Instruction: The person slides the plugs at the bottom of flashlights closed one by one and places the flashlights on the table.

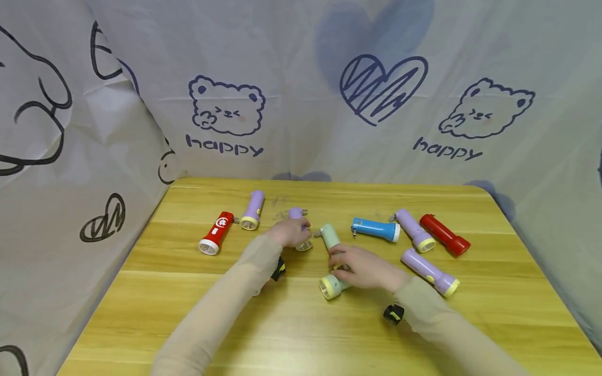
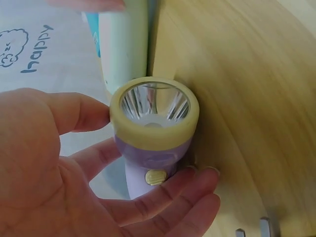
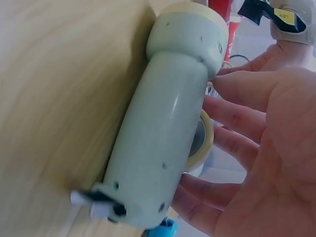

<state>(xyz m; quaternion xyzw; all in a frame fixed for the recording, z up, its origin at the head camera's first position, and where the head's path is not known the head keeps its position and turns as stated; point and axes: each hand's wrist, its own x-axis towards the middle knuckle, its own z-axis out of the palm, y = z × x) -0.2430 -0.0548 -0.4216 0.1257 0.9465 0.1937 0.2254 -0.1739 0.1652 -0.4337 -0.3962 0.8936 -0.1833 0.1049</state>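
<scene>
My left hand (image 1: 290, 233) is over a purple flashlight (image 2: 155, 160) with a yellow lens rim. Its thumb touches the rim while the other fingers curl around the body. Lower right of it, my right hand (image 1: 362, 267) reaches over a pale green flashlight (image 3: 165, 118) lying on the table. The thumb tip is at the neck of that flashlight, and the loosely bent fingers pass behind its body, where their tips are hidden. A second green flashlight (image 1: 330, 236) lies just beyond, its yellow-rimmed lens (image 3: 203, 143) close to those fingers.
To the left lie a red flashlight (image 1: 217, 233) and a purple one (image 1: 254, 209). Right of the hands are a blue flashlight (image 1: 374, 228), two purple ones (image 1: 414, 230) and a dark red one (image 1: 444, 235). A printed cloth (image 1: 301, 130) hangs behind the wooden table (image 1: 301, 334).
</scene>
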